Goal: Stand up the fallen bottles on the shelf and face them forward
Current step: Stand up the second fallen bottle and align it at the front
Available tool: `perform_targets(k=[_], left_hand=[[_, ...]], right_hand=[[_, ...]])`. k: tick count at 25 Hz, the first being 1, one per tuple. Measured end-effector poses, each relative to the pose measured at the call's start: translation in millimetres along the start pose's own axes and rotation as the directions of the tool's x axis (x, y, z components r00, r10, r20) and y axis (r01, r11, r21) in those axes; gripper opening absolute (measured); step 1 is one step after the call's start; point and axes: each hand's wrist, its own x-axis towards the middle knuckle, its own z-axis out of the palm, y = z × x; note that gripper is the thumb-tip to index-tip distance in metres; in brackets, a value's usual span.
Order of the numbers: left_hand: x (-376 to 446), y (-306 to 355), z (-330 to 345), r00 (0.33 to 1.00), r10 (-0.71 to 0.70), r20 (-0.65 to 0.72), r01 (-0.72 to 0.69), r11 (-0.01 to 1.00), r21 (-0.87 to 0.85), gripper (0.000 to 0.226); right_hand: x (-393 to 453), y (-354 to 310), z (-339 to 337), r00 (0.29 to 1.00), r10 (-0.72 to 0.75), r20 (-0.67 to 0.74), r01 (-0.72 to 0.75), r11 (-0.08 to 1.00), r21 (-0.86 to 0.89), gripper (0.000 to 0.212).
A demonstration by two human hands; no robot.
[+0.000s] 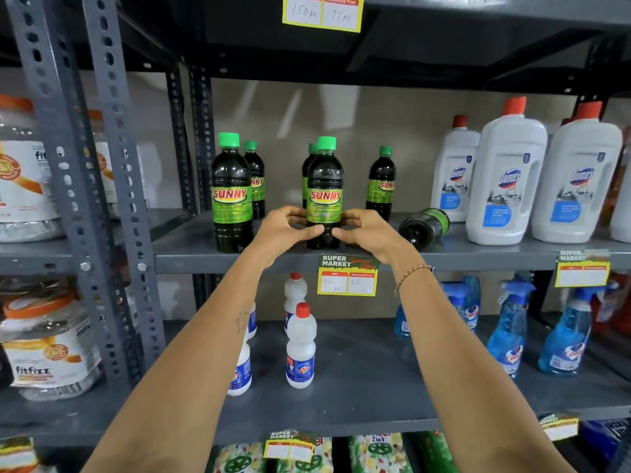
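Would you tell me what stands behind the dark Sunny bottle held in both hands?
Behind the held dark green-capped Sunny bottle stands another green-capped dark bottle; only its cap and left edge show, the rest is covered.

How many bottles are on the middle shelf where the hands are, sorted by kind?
Upright dark bottles with green caps: 5, one held by the left hand and right hand
Fallen dark bottle: 1
Large white bottles with red caps: 3 clearly visible
Total: 9; more may be hidden at the right edge.

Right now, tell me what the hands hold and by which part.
Both hands, left hand and right hand, grip one upright Sunny bottle around its lower body, below the label, thumbs in front. It stands on the shelf.
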Motion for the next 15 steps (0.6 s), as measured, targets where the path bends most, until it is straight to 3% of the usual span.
perform_targets(k=[6, 12, 14, 15], left_hand=[[-8, 3, -9, 0.998, 0.034, 0.061, -0.032, 0.999, -0.029, 0.041], [-20, 12, -9, 0.998, 0.018, 0.068, -0.022, 0.998, 0.056, 0.052], [-29, 17, -4, 0.993, 0.083, -0.085, -0.064, 0.976, 0.211, 0.058], [-36, 17, 2, 0.953, 0.210, -0.220, -0.139, 0.944, 0.298, 0.055]], right_hand=[[-11, 0, -1, 0.999, -0.022, 0.031, 0.021, 0.999, 0.040, 0.047], [-19, -4, 0, 0.998, -0.013, 0.064, 0.011, 0.999, 0.031, 0.051], [-22, -6, -2, 1.000, -0.022, -0.007, 0.022, 1.000, 0.004, 0.048], [-23, -8, -3, 0.991, -0.045, -0.122, 0.042, 0.999, -0.033, 0.042]])
